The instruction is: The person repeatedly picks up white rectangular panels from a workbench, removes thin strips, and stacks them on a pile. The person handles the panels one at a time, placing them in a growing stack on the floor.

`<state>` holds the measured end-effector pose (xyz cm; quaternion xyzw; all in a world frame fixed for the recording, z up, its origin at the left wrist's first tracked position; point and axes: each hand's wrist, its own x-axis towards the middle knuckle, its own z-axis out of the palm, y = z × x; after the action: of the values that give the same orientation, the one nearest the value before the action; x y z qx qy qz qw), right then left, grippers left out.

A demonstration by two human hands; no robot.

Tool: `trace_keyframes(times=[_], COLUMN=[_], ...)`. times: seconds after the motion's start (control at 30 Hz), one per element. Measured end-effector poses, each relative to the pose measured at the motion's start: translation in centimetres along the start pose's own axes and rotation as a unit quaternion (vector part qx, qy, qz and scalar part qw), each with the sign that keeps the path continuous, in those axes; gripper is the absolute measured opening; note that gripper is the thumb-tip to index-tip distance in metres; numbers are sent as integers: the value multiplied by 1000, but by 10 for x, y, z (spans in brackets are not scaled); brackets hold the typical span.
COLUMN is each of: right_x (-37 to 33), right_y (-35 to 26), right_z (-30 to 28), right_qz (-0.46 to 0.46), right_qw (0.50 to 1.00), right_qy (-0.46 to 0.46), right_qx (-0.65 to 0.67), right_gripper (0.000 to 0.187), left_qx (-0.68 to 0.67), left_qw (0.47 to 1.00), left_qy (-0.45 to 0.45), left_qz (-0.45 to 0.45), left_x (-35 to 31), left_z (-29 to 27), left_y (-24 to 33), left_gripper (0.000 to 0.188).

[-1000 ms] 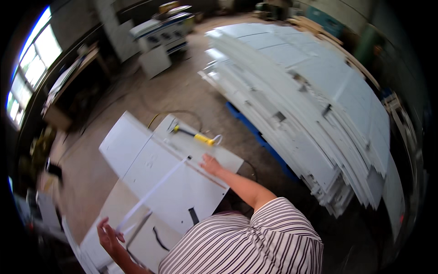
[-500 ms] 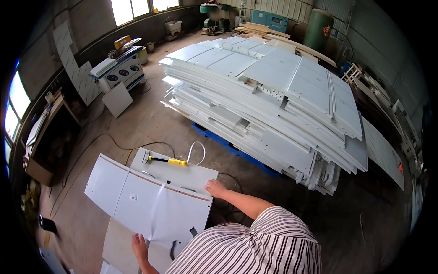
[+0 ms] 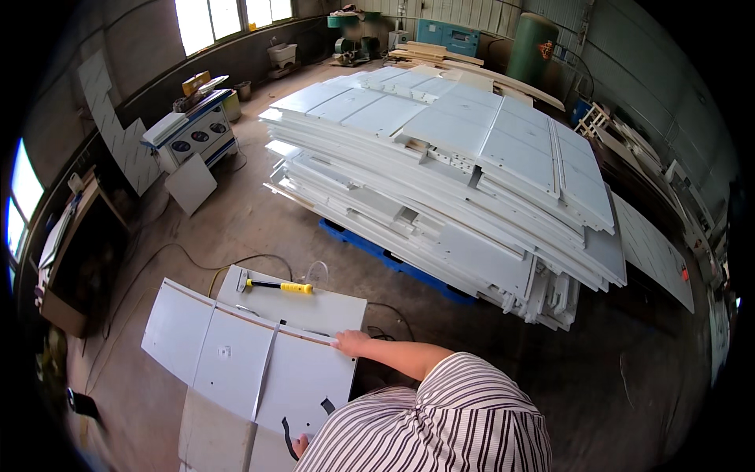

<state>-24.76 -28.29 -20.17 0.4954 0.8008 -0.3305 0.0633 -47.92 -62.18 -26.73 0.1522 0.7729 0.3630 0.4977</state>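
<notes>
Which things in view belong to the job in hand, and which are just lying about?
In the job:
- panel, right hand at its edge
- strap across it
- black strip, beside left hand
- perhaps tool, untouched

Lying about, apparently:
- stack on blue pallet
- leaning board
- green tank

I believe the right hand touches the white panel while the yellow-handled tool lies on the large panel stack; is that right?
The yellow-handled tool lies elsewhere: the head view shows it on the pale board beyond the white panel, which the right hand does touch.
</notes>
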Motion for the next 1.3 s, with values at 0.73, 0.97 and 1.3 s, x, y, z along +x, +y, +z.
trace_keyframes(times=[0.73,0.97,1.3], right_x=[39,65,59], right_y=[17,25,33], right_z=[-4,10,12], right_qz=[-36,-106,-154], right_qw=[994,988,981], right_qy=[-98,-112,-100], right_qx=[14,-19,63], right_gripper=[56,54,54], left_qx=[-26,-61,-269], left_qw=[999,997,932], left_qy=[18,47,223], left_qz=[-23,18,-93], left_x=[3,-7,-18], left_z=[22,25,44], left_y=[8,-2,-37], left_gripper=[32,34,48])
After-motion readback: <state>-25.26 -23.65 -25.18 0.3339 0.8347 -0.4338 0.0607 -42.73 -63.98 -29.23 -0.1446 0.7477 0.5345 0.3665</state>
